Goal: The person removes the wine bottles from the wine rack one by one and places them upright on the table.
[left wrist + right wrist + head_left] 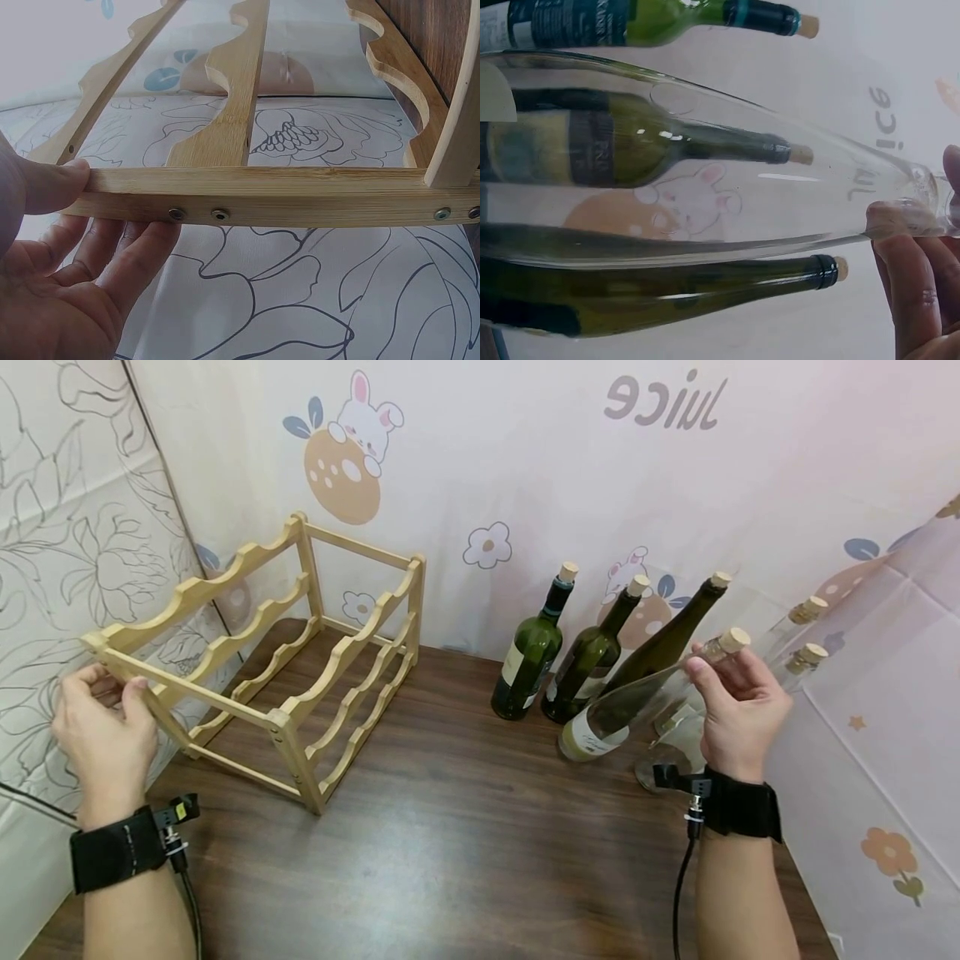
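A bamboo wine rack (281, 710) with scalloped rails stands at the left of the table. My left hand (108, 727) grips its near left corner post; in the left wrist view the thumb (56, 184) lies on one side of the post and the fingers (142, 259) on the other. My right hand (742, 714) holds a clear glass wine bottle (630, 714) by its neck, just below the cork (735, 639). That bottle leans, its base low and to the left. Through its glass in the right wrist view shows a green bottle (641, 142).
Behind the held bottle stand a green bottle (536, 647), a second dark green bottle (596, 656) and a slim olive one (663, 631), all corked. More clear corked bottles (798, 660) stand at the right. Patterned sheets (480, 460) hang behind the wooden table (450, 843).
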`<state>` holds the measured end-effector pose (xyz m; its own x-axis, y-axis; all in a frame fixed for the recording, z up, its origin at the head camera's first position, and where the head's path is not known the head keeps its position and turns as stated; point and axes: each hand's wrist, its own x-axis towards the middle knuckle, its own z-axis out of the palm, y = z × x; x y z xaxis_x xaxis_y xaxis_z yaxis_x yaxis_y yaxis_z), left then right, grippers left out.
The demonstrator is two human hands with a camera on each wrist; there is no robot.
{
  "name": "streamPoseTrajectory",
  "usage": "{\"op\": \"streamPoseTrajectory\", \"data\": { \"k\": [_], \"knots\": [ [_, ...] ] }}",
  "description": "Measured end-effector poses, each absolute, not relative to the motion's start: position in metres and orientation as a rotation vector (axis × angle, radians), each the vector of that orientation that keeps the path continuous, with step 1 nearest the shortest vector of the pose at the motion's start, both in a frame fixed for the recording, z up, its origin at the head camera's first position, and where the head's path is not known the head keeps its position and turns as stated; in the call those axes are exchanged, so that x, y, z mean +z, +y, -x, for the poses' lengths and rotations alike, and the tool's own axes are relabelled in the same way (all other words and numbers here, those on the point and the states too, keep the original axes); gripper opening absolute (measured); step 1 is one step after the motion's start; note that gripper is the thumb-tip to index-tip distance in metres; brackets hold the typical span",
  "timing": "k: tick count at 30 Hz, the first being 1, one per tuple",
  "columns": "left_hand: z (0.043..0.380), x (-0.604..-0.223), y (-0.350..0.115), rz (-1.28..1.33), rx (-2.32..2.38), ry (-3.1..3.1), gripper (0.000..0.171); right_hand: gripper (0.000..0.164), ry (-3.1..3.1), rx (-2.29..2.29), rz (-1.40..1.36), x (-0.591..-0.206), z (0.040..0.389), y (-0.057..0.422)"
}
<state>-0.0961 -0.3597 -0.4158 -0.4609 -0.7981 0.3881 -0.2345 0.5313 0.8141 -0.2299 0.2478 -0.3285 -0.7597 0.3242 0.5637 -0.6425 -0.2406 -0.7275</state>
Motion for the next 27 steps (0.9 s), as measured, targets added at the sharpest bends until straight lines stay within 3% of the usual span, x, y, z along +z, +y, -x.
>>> {"op": "streamPoseTrajectory", "data": {
  "k": [11,27],
  "knots": [
    [0.096,-0.417,-0.359,-0.850,-0.879,-1.978,0.041,0.035,-1.673,1.775,-0.289,-0.334,0.233,0.251],
    [0.097,-0.418,-0.358,-0.872,-0.864,-1.978,0.043,0.044,-1.918,1.424,-0.248,-0.343,0.243,0.239]
  ]
}}
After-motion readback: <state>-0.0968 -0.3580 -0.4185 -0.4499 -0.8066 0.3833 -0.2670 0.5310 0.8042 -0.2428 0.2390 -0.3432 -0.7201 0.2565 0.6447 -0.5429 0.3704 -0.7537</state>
